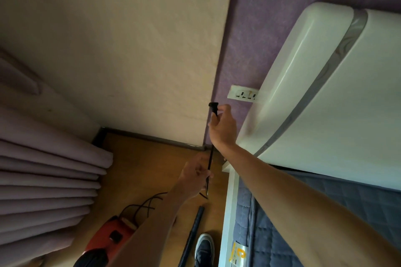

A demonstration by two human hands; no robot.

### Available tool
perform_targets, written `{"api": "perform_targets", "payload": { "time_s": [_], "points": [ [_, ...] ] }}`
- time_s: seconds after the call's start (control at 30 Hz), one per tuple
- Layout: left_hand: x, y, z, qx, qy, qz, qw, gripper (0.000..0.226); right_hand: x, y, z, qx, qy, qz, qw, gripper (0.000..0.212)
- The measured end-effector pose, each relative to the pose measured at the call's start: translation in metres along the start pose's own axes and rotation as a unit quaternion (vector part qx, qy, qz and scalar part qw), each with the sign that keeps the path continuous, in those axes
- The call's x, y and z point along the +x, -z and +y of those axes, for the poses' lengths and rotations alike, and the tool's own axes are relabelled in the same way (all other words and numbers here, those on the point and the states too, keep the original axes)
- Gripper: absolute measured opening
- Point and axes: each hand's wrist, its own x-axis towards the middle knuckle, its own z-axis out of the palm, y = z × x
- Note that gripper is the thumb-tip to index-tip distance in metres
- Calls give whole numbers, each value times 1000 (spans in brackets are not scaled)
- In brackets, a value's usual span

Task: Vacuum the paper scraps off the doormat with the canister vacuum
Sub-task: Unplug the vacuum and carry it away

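Our right hand pinches the black plug, the wall socket at its two o'clock, our left hand gripping the cord at six.

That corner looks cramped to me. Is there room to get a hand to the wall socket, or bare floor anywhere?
Yes: the purple wall between the corner and the headboard is open; the right hand holds the plug there, beside the socket. Bare floor lies between curtain and skirting. Crowded nearer: vacuum, cord, hose, shoe.
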Motion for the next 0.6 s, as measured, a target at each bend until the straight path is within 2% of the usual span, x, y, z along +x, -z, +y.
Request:
{"api": "perform_targets", "payload": {
  "time_s": [0.13, 0.5, 0.6],
  "points": [
    [-12, 18, -4, -12, 11, 47, 999, 21, -3, -5, -21, 27, 55, -47, 997, 18],
    [-66, 85, -30, -44, -39, 129, 990, 21, -56, -54, -108, 43, 186, -165, 968, 18],
    [-79, 100, -48, -76, -25, 164, 983, 31, -80, -73, -125, 45, 211, -191, 958, 19]
  ]
}}
